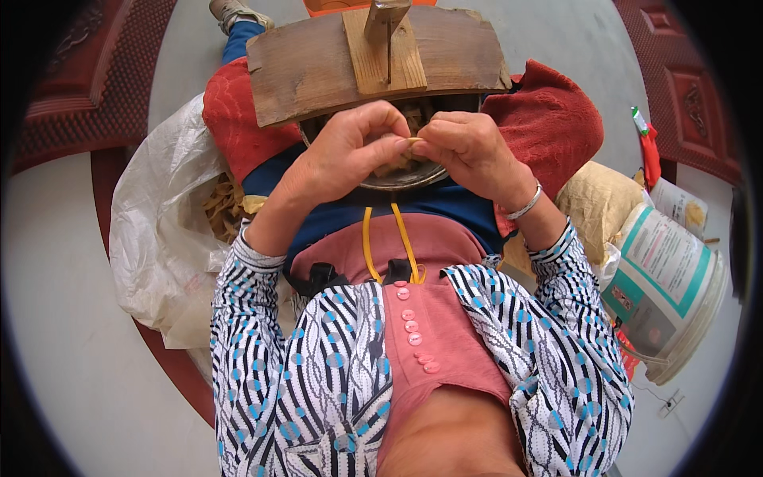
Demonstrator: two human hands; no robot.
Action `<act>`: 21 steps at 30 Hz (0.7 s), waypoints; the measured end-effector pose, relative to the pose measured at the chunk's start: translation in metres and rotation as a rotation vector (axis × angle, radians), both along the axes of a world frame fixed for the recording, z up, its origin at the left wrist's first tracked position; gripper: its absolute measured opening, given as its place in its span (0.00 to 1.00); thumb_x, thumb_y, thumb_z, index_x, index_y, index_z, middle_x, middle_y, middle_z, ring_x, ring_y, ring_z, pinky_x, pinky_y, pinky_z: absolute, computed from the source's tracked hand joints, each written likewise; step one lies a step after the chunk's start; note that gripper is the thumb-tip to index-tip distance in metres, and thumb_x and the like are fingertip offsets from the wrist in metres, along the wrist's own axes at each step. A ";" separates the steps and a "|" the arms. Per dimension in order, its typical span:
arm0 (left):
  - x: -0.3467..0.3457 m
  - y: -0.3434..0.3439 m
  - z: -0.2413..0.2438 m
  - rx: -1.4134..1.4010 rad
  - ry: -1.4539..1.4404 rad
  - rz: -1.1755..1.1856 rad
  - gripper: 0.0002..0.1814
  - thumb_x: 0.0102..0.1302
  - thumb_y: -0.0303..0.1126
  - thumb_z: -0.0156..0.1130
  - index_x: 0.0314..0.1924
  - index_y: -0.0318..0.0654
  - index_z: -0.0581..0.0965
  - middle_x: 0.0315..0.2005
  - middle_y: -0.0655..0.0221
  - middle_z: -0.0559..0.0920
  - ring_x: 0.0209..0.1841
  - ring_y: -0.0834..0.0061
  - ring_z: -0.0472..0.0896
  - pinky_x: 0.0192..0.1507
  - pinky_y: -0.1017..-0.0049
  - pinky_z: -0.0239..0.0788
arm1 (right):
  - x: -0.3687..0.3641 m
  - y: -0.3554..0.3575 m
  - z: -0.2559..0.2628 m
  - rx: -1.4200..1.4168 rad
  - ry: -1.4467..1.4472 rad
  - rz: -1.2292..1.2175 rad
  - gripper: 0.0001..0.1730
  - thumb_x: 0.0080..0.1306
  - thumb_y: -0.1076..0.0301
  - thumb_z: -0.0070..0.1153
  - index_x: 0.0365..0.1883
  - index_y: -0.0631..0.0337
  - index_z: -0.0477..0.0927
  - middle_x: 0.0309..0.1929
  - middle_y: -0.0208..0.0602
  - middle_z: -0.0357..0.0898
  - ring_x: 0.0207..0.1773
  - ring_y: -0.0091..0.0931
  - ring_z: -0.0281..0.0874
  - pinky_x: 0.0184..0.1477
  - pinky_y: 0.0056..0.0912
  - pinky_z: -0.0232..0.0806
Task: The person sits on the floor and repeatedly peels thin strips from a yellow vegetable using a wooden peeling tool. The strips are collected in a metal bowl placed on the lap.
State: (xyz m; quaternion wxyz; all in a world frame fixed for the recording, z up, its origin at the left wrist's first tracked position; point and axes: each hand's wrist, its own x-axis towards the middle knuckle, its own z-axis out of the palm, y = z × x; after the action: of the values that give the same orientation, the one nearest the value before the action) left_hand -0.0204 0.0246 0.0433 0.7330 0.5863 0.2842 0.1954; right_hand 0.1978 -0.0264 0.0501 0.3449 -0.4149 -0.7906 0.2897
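Observation:
Over a metal basin [411, 180] in my lap, my hands meet fingertip to fingertip. A small pale yellowish piece [413, 140] is pinched between them; my fingers cover most of it. My left hand [349, 149] grips it from one side with thumb and forefinger. From the other side my right hand [474, 149], with a bracelet at the wrist, holds its other end. Pale brown pieces [400, 164] lie in the basin, partly hidden by my hands. A wooden board [298, 68] rests across the basin's far side, carrying an upright wooden block [386, 24] with a thin dark upright strip.
At my left a white plastic sack [155, 238] holds dried brown strips [223, 206]. To my right are a tan bundle [596, 194], a lying plastic bucket [661, 280] and a red packet [650, 155]. An orange container [322, 6] shows beyond the board. Red cloths [542, 131] cover my knees.

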 end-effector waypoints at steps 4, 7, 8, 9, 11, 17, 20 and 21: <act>-0.015 0.003 -0.005 0.201 0.278 0.065 0.10 0.72 0.29 0.60 0.49 0.32 0.78 0.31 0.76 0.77 0.34 0.86 0.73 0.38 0.83 0.68 | 0.018 0.006 -0.010 -0.320 0.099 -0.166 0.11 0.71 0.65 0.58 0.37 0.66 0.80 0.23 0.37 0.76 0.26 0.21 0.72 0.30 0.28 0.68; -0.006 0.008 -0.005 0.422 0.317 0.107 0.10 0.72 0.30 0.60 0.48 0.31 0.80 0.31 0.76 0.80 0.33 0.86 0.74 0.37 0.82 0.69 | 0.025 0.023 -0.024 -0.228 0.277 -0.321 0.16 0.74 0.59 0.55 0.45 0.66 0.83 0.31 0.31 0.82 0.32 0.19 0.76 0.37 0.24 0.71; -0.002 0.010 -0.008 0.501 0.305 0.125 0.11 0.72 0.30 0.60 0.48 0.31 0.81 0.31 0.76 0.80 0.33 0.86 0.74 0.38 0.82 0.69 | 0.025 0.029 -0.023 -0.200 0.288 -0.303 0.17 0.72 0.60 0.57 0.47 0.67 0.83 0.33 0.34 0.83 0.34 0.19 0.78 0.39 0.23 0.72; 0.001 0.013 -0.013 0.583 0.296 0.147 0.11 0.72 0.30 0.60 0.49 0.31 0.81 0.32 0.76 0.80 0.33 0.86 0.75 0.38 0.82 0.69 | 0.020 0.032 -0.017 -0.276 0.254 -0.257 0.16 0.72 0.60 0.57 0.47 0.67 0.83 0.33 0.34 0.83 0.34 0.18 0.77 0.39 0.23 0.72; 0.005 0.018 -0.014 0.647 0.285 0.154 0.12 0.72 0.30 0.60 0.50 0.31 0.81 0.32 0.76 0.81 0.33 0.85 0.75 0.39 0.82 0.70 | 0.010 0.037 -0.006 -0.426 0.184 -0.167 0.16 0.72 0.61 0.58 0.46 0.67 0.83 0.32 0.33 0.82 0.33 0.18 0.77 0.38 0.23 0.72; 0.006 0.054 -0.016 0.527 0.268 0.150 0.14 0.73 0.30 0.59 0.52 0.28 0.80 0.33 0.72 0.82 0.35 0.83 0.77 0.41 0.80 0.72 | 0.014 0.057 -0.016 -0.375 0.384 -0.306 0.11 0.70 0.67 0.59 0.45 0.67 0.83 0.28 0.25 0.78 0.28 0.14 0.71 0.31 0.18 0.67; 0.003 0.070 -0.013 0.583 0.290 0.185 0.14 0.73 0.30 0.58 0.52 0.27 0.80 0.33 0.71 0.82 0.35 0.82 0.77 0.40 0.81 0.71 | 0.010 0.067 -0.019 -0.346 0.453 -0.368 0.10 0.70 0.69 0.59 0.45 0.67 0.83 0.27 0.24 0.77 0.28 0.13 0.70 0.31 0.17 0.66; 0.003 0.074 -0.016 0.595 0.286 0.194 0.14 0.73 0.30 0.58 0.52 0.27 0.80 0.32 0.72 0.82 0.35 0.83 0.77 0.40 0.81 0.71 | 0.010 0.068 -0.020 -0.337 0.462 -0.391 0.10 0.70 0.70 0.59 0.45 0.67 0.82 0.27 0.24 0.77 0.28 0.13 0.70 0.31 0.17 0.66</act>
State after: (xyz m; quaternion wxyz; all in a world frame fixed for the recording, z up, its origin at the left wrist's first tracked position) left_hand -0.0174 0.0983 0.0273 0.4608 0.7660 0.3690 0.2544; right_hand 0.2073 0.0420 0.0297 0.4906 -0.5331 -0.5381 0.4308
